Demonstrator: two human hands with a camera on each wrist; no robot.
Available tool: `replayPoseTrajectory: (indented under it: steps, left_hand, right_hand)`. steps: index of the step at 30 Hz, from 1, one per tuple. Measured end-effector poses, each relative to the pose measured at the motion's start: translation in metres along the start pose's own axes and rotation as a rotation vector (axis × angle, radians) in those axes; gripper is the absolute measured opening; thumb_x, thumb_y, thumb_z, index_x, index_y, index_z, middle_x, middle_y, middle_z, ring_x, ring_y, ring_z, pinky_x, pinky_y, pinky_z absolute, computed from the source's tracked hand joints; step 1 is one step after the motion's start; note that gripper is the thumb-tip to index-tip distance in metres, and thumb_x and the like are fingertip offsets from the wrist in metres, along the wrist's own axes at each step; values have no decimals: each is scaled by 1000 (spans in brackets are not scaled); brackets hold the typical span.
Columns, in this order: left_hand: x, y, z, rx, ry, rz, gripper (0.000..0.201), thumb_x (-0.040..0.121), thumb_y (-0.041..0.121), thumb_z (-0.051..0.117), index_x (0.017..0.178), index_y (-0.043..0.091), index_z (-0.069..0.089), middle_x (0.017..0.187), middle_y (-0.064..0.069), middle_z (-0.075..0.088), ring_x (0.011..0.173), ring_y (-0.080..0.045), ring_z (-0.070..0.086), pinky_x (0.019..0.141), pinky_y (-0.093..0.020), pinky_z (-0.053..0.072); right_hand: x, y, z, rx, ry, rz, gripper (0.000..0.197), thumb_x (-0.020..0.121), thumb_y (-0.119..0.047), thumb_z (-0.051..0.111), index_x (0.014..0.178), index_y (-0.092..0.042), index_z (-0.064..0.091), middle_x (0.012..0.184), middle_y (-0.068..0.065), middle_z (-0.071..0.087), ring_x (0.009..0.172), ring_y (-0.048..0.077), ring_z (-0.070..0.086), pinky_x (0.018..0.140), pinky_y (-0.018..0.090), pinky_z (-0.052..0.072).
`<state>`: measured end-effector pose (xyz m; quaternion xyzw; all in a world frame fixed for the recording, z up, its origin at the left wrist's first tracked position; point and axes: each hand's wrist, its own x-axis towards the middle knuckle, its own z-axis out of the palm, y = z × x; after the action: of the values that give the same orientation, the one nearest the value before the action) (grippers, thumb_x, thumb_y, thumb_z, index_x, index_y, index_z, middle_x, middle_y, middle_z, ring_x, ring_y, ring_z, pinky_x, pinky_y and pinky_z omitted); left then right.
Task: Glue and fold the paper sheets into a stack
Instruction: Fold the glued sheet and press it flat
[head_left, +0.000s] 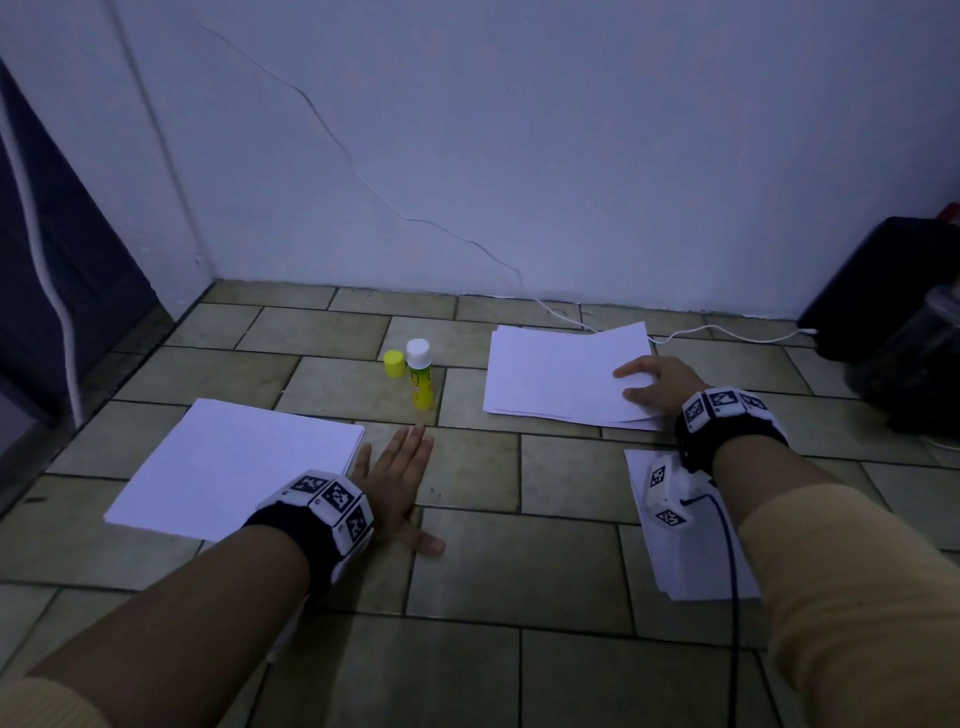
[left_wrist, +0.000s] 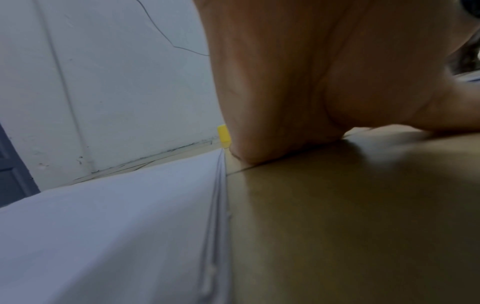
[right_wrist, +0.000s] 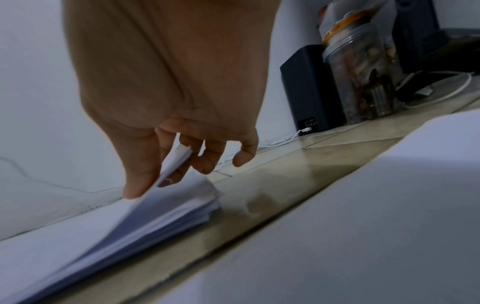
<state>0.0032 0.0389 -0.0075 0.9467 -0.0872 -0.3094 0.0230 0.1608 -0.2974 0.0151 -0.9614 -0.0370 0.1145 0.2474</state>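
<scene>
On the tiled floor lie three lots of white paper: a pile (head_left: 234, 462) at the left, a stack (head_left: 561, 374) at the far right, and folded sheets (head_left: 691, 561) under my right forearm. My right hand (head_left: 654, 384) pinches the lifted corner of the stack's top sheet (right_wrist: 171, 164) between thumb and fingers. My left hand (head_left: 400, 483) lies flat on the floor beside the left pile (left_wrist: 116, 236), fingers straight. A yellow-green glue stick (head_left: 420, 374) stands uncapped between the piles, its yellow cap (head_left: 394, 362) beside it.
A wall closes the floor at the back. A white cable (head_left: 727, 332) runs to a black box (right_wrist: 309, 88) at the right, beside a clear jar (right_wrist: 361, 70). A dark door (head_left: 67, 249) stands at the left.
</scene>
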Motion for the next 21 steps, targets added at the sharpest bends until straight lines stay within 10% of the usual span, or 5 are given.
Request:
replayPoseTrajectory:
  steps: [15,21]
  left_hand:
    - [-6,3,-4,-8,3,-6,132,72,72,61,146,9,-28,153,-5,-35,143,-22,-28,115,-52,-11]
    - [-5,1,-6,-13,-10,21,171,9,99,23,147,10,-27,154,-4,-34,144,-21,-27,115,-52,-11]
  right_hand:
    - [0,-6,6,-226,-16,157,52,80,-36,74,129,-37,56,147,12,37,138,26,30,115,37,22]
    - [-21,-15,-15,-53,98,158,69,85,-36,69,144,-17,39,150,13,36,139,31,30,113,40,24]
